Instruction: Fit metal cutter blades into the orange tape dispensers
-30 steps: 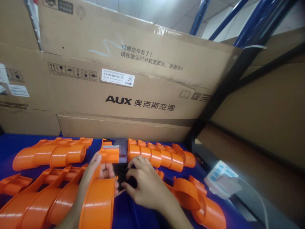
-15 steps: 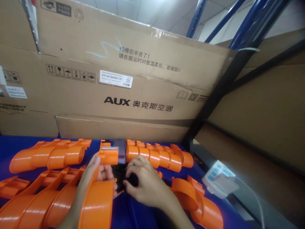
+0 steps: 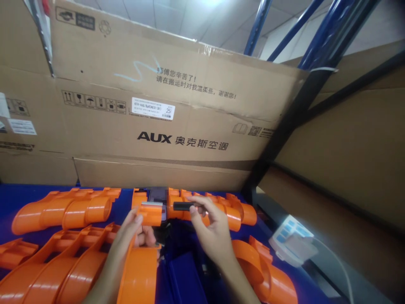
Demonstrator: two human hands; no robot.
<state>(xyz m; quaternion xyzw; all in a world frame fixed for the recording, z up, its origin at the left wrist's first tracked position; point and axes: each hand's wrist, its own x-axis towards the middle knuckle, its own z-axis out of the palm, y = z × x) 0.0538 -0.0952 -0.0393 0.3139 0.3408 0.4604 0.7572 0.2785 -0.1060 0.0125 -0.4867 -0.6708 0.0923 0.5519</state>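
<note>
My left hand grips an orange curved plastic part by its narrow neck; the part's upper end carries a silvery toothed strip. Between the thumb and fingers of my right hand is a short black cylinder, held level and pointing left at the strip. A gap separates the cylinder from the orange part. Behind both hands, a dark flat object lies among more orange parts. Below and between the hands are dark items that I cannot make out.
Rows of orange parts lie on the blue surface at the left and right. A large cardboard box stands behind. At the right are a black rack post and a white device with a cable.
My right hand has risen and moved right from the dark items, and the black cylinder now shows in its fingers. My left hand and its orange part have shifted slightly right and down.
</note>
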